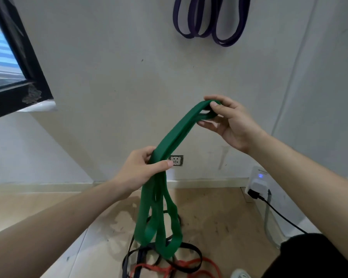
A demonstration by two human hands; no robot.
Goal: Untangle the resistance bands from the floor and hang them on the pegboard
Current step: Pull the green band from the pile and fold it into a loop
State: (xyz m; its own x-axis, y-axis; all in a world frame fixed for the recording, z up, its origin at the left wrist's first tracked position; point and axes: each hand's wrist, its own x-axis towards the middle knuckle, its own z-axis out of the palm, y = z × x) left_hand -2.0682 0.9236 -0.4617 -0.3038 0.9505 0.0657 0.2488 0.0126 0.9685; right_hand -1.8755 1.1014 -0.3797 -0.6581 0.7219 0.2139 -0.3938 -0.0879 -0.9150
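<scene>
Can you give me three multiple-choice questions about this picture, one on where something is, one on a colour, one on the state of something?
1. Where is the purple band?
A. On the floor
B. Hanging on the wall, up high
C. In the right hand

2. What colour is the band held in both hands?
A. Green
B. Red
C. Black

3. What state are the bands on the floor in?
A. Neatly coiled
B. Stacked flat
C. Lying in a tangle

Answers:
1 B, its loops hang against the wall above the hands.
2 A, the green band runs from the left hand up to the right hand, with its lower loops dangling.
3 C, the black band and red band overlap in a heap.
</scene>
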